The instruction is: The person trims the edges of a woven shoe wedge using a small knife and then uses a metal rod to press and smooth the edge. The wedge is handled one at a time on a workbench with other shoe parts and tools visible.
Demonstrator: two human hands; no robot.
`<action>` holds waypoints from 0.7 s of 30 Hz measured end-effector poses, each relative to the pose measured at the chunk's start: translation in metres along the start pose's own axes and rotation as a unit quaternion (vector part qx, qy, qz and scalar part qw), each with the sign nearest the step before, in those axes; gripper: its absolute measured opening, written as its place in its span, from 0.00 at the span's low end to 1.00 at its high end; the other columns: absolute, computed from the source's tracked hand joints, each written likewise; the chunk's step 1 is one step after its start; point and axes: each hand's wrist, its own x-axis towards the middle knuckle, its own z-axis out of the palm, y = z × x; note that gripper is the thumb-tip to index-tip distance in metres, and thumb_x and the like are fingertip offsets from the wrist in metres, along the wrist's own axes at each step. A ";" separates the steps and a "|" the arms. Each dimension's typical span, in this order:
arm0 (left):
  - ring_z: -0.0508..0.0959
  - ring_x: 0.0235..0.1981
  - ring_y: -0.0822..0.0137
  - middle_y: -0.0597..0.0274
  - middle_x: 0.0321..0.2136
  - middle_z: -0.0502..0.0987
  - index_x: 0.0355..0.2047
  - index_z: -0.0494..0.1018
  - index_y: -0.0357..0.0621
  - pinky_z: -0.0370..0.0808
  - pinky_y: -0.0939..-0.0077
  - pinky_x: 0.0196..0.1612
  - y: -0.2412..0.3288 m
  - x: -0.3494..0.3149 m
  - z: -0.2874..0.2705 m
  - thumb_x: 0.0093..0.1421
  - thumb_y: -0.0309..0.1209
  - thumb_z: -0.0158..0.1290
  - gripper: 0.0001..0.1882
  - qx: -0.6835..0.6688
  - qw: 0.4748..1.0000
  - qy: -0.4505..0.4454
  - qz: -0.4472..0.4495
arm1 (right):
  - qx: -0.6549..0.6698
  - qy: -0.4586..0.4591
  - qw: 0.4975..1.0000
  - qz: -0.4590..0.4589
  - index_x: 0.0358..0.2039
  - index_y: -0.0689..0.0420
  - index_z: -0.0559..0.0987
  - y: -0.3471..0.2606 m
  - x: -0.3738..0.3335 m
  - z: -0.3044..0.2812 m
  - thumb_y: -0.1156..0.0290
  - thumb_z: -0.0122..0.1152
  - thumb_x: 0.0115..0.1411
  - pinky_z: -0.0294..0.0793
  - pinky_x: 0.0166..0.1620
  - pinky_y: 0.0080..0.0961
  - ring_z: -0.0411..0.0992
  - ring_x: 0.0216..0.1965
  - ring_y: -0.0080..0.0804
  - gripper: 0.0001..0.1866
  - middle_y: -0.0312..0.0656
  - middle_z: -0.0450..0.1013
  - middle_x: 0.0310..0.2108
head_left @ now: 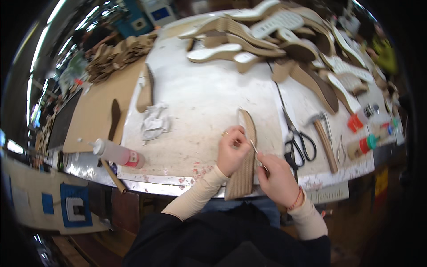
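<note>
A wedge shoe sole (241, 183) with ridged tan sides stands on the table before me, its narrow end pointing away and its thick end at the front edge. My left hand (232, 152) is over the sole's left side, fingers pinched together; what they hold, if anything, is too small to make out. My right hand (279, 179) is closed around a slim metal tool (254, 146), whose exact kind I cannot tell. The tool's tip slants up and left to the sole's edge, close to the left fingertips.
Many wedge soles (227, 38) are heaped at the back right. Black scissors (299, 141), a hammer (326, 144) and small bottles (362, 146) lie on the right. On the left are a white squeeze bottle (116, 152), a crumpled cloth (155, 122) and a brown cardboard sheet (91, 111).
</note>
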 end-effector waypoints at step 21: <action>0.74 0.28 0.74 0.61 0.33 0.75 0.18 0.71 0.37 0.70 0.81 0.30 -0.001 -0.001 0.002 0.49 0.29 0.62 0.12 0.022 0.999 0.032 -0.014 | 0.375 0.114 0.909 0.141 0.53 0.67 0.71 0.062 -0.036 0.018 0.80 0.55 0.61 0.66 0.27 0.12 0.68 0.28 0.15 0.18 0.33 0.68 0.32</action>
